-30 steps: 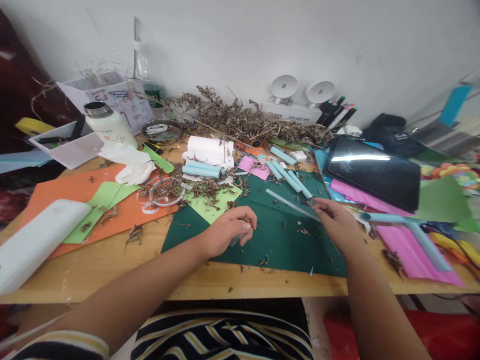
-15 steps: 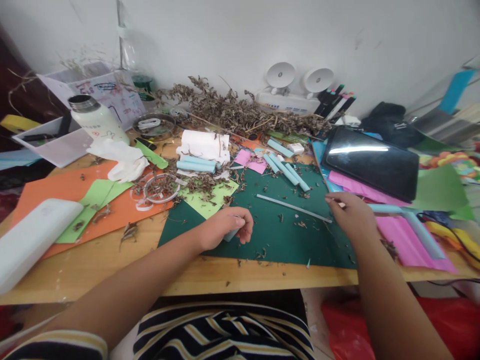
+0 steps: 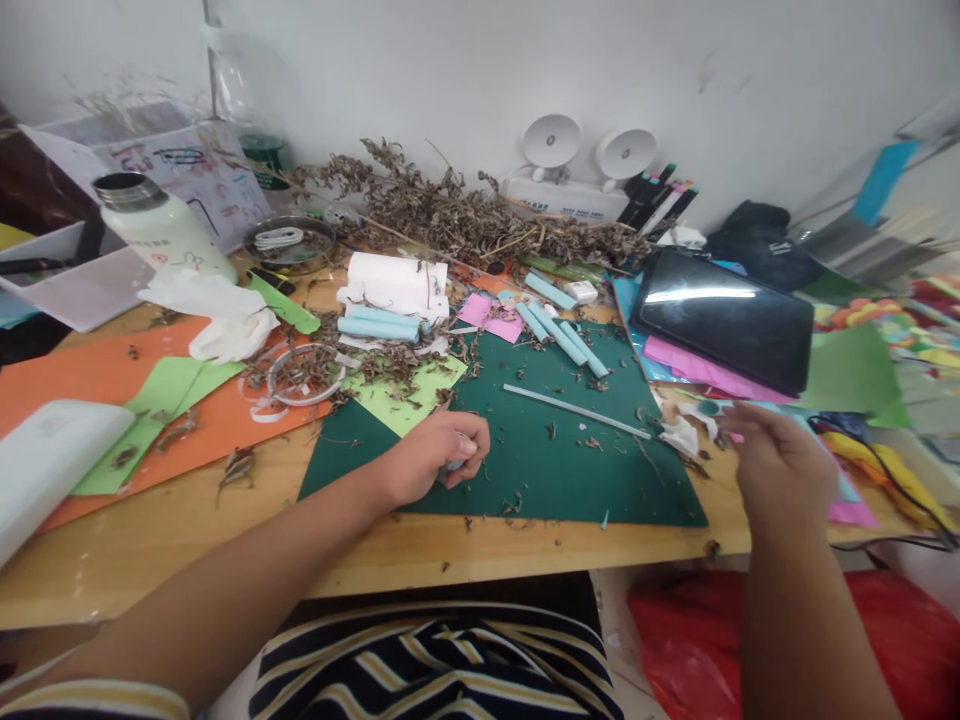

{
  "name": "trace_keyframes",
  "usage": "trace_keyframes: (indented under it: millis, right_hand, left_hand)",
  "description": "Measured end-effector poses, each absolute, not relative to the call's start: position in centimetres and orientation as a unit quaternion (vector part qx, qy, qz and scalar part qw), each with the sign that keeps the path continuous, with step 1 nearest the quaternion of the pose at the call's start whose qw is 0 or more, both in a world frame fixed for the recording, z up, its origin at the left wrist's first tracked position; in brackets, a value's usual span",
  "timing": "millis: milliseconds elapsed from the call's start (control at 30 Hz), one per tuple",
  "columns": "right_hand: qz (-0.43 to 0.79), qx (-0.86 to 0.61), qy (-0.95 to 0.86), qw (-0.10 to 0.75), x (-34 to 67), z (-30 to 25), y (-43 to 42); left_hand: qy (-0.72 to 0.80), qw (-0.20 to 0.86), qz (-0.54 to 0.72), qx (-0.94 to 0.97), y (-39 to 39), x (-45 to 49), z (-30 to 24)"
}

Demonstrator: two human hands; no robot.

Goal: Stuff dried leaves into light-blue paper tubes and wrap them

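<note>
Green in the head view: found a card (image 3: 525, 455) spread flat on the wooden table (image 3: 525, 555), littered with dry leaf bits (image 3: 592, 443). Found over its near-left part the left hand (image 3: 441, 460), curled around a pale-blue piece (image 3: 454, 466), mostly hidden by the fingers. Saw the right hand (image 3: 784, 465) well apart from it, beyond the card's right edge, narrowed, with thumb and fingertips close together at a blue tube (image 3: 714, 407); could not tell, through the blur, whether pinching the tube or only hovering at it. Noted between the hands a translucent stick (image 3: 577, 411), lying aslant on the card with its right end near white tissue (image 3: 681, 437). Spotted farther back some short blue rolls (image 3: 566, 340) side by side, a black tablet (image 3: 720, 325) to their right and, to their left, two more blue rolls (image 3: 379, 325) in front of a white roll (image 3: 394, 278). Saw dried plants (image 3: 450, 220) heaped behind.
</note>
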State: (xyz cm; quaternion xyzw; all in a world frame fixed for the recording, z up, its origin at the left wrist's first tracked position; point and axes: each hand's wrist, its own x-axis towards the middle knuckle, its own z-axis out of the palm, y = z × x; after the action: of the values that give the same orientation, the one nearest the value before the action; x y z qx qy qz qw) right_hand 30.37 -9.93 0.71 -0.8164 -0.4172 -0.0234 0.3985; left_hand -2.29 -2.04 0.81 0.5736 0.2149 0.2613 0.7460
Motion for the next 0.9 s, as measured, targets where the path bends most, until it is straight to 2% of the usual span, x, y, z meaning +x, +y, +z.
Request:
trace_keyframes:
  millis: [133, 233, 333, 433, 533, 767, 900]
  right_hand:
    - [-0.018, -0.782, -0.372, 0.5, 30.5, 0.9, -11.2]
    - [0.002, -0.759, -0.375, 0.532, 28.4, 0.8, -13.0]
    - [0.028, -0.745, -0.445, 0.496, 24.7, -0.1, -14.8]
    - [0.012, -0.653, -0.677, 0.339, 20.2, -1.2, -15.5]
    - [0.013, -0.539, -0.797, 0.271, 16.3, -0.8, -14.4]
    - [0.034, -0.409, -0.881, 0.235, 12.6, 2.5, -10.2]
    - [0.013, -0.344, -0.901, 0.265, 12.3, 2.8, -9.8]
  left_hand:
    - [0.216, 0.742, 0.286, 0.567, -2.3, -2.3, 0.7]
    - [0.213, 0.764, 0.329, 0.513, -2.4, -2.4, 0.9]
    - [0.186, 0.808, 0.368, 0.421, -2.5, -2.4, 1.6]
    - [0.191, 0.855, 0.352, 0.33, -2.4, -2.1, 2.5]
    - [0.227, 0.888, 0.287, 0.28, -2.7, -1.9, 3.4]
    - [0.245, 0.909, 0.229, 0.248, -5.2, -1.7, 4.0]
    - [0.23, 0.92, 0.222, 0.227, -6.3, -1.5, 4.0]
